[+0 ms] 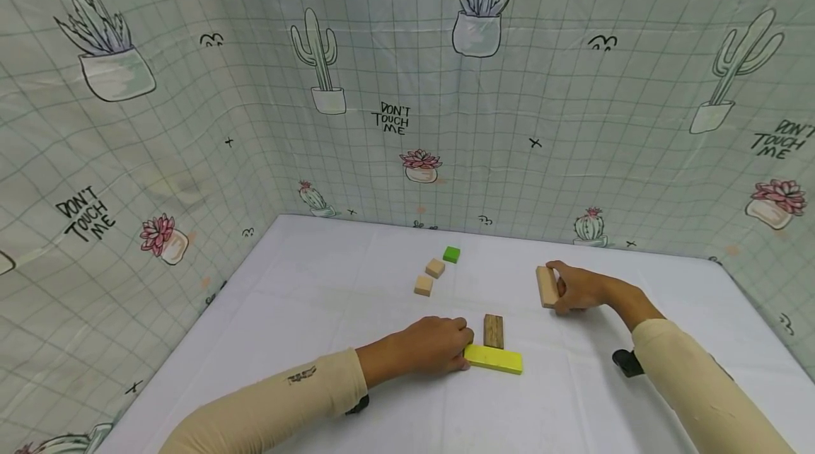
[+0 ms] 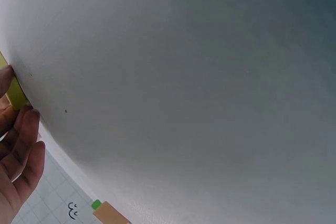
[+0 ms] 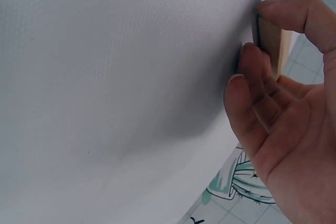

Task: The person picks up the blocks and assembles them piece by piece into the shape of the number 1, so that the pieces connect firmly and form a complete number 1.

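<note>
My left hand (image 1: 433, 344) pinches the left end of a long yellow block (image 1: 495, 359) lying on the table. In the left wrist view, the thumb and fingers sit on either side of that yellow block (image 2: 16, 94). Just behind it, a brown wooden block (image 1: 493, 331) lies end-on toward its long side. Farther right, my right hand (image 1: 578, 287) grips a pale wooden block (image 1: 546, 286) by its right side. The right wrist view has the thumb on one face of this pale block (image 3: 273, 35) and fingers beneath, partly hidden.
Two small pale wooden cubes (image 1: 436, 268) and a green cube (image 1: 451, 254) stand in a slanting row toward the back of the white table (image 1: 331, 263). A grid-patterned cloth (image 1: 407, 72) with plant drawings hangs behind and at the left.
</note>
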`<state>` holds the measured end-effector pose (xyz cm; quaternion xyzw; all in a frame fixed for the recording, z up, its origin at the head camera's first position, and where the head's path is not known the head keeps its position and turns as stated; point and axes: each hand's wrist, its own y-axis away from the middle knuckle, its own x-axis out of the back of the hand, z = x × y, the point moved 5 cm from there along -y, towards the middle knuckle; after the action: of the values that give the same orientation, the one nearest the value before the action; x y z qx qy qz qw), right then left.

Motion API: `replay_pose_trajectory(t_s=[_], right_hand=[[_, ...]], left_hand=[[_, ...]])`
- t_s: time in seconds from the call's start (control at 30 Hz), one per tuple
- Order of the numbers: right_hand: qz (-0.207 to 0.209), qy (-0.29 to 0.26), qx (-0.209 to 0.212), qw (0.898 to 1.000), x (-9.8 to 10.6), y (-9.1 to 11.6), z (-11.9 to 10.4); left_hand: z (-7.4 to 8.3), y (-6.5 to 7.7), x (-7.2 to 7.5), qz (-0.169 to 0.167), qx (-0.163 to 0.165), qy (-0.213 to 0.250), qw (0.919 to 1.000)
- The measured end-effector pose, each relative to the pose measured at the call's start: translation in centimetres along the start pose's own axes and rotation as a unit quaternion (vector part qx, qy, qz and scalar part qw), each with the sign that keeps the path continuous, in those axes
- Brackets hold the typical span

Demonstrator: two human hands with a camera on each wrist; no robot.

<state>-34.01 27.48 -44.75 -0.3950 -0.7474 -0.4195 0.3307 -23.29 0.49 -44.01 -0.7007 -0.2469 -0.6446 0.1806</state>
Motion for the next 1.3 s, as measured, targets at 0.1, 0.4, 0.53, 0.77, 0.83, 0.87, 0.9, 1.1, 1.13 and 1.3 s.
replay_pose_trajectory(t_s=[0.1,0.4,0.53,0.77,0.83,0.87,0.9,1.1,1.13,1.3], right_hand=[[0.0,-0.006,0.001,1.0,-0.02,0.02,-0.06],[0.002,-0.004,0.008,1.0,-0.15,0.05,-0.09],[0.004,-0.003,0.01,1.0,-0.12,0.17,-0.12],[0.003,-0.008,0.029,1.0,-0.25,0.26,-0.21],[0.003,-0.011,0.034,0.999,-0.3,0.26,-0.3],[0.003,-0.011,0.038,0.999,-0.32,0.27,-0.36],[0.003,-0.011,0.041,0.999,-0.32,0.3,-0.44],[0.001,-0.016,0.045,0.999,-0.44,0.38,-0.75],[0.001,-0.016,0.045,0.999,-0.45,0.39,-0.76],[-0.002,-0.023,0.045,0.999,-0.51,0.51,-0.87]], left_hand=[[0.02,0.01,0.1,-0.001,0.0,-0.001,1.0],[0.06,0.06,0.18,-0.006,0.003,0.005,1.0],[0.05,0.02,0.1,-0.006,0.003,0.003,1.0],[0.02,-0.07,-0.02,0.004,0.002,0.003,1.0],[0.0,-0.07,-0.03,0.004,0.003,0.004,1.0],[0.01,-0.07,-0.04,0.004,0.003,0.004,1.0],[0.0,-0.06,-0.03,0.004,0.004,0.005,1.0],[0.04,-0.05,-0.03,0.002,0.008,0.005,1.0],[0.05,-0.05,-0.03,0.002,0.008,0.005,1.0],[0.06,-0.07,-0.06,0.002,0.007,0.004,1.0]])
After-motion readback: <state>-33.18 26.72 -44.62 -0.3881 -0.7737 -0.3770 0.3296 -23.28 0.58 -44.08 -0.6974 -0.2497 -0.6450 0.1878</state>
